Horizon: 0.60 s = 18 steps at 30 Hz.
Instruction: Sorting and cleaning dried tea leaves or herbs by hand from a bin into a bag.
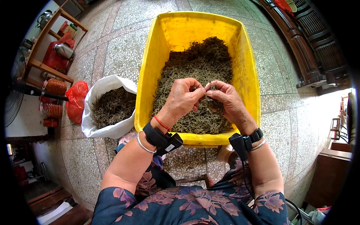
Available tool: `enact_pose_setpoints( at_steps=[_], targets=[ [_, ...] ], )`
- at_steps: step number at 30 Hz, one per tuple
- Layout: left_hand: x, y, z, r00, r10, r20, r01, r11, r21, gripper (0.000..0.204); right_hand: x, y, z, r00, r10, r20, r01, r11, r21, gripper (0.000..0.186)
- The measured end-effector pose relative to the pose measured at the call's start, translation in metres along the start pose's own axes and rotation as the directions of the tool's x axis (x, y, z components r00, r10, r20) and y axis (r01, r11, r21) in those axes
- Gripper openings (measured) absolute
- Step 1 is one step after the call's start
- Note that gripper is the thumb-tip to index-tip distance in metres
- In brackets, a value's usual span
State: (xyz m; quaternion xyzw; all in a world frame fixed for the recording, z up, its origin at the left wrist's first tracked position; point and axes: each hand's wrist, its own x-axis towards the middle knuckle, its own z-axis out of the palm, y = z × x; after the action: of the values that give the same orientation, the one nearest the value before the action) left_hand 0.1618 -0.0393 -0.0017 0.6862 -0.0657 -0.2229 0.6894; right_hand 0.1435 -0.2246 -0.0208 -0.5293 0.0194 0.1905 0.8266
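A large yellow plastic tub point(253, 101) stands in front of me, partly filled with dry, twiggy brown-green plant material point(176, 80), heaped darker at its far end. Over the middle of the tub my left hand point(184, 96) and my right hand point(227, 99) meet, thumbs and forefingers pinched close together. A small clump of the dried plant point(214, 105) shows under the right hand's fingers, partly hidden by them. Between the left fingertips there is a bit of the same stuff, mostly covered. Both wrists wear black strapped devices and silver bangles.
Left of the tub, a white sack point(90, 123) with its rim rolled open holds more dried plant. Beside it lies a red plastic bag point(77, 100). A wooden shelf point(50, 66) and a fan point(15, 90) are at far left; dark carved wooden furniture point(300, 48) stands at far right.
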Motion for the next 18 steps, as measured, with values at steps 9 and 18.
enact_pose_setpoints(
  at_steps=[9,18],
  targets=[
    [0.004,0.006,-0.022,0.989,0.098,-0.112,-0.113,0.985,-0.134,0.015,-0.002,-0.002,-0.002,0.993,0.101,-0.052,-0.105,0.991,-0.080,0.010],
    [0.003,0.002,-0.006,0.996,0.080,-0.031,-0.081,0.996,-0.040,0.015,-0.004,-0.005,0.005,0.993,0.110,-0.032,-0.111,0.994,-0.016,0.011]
  ],
)
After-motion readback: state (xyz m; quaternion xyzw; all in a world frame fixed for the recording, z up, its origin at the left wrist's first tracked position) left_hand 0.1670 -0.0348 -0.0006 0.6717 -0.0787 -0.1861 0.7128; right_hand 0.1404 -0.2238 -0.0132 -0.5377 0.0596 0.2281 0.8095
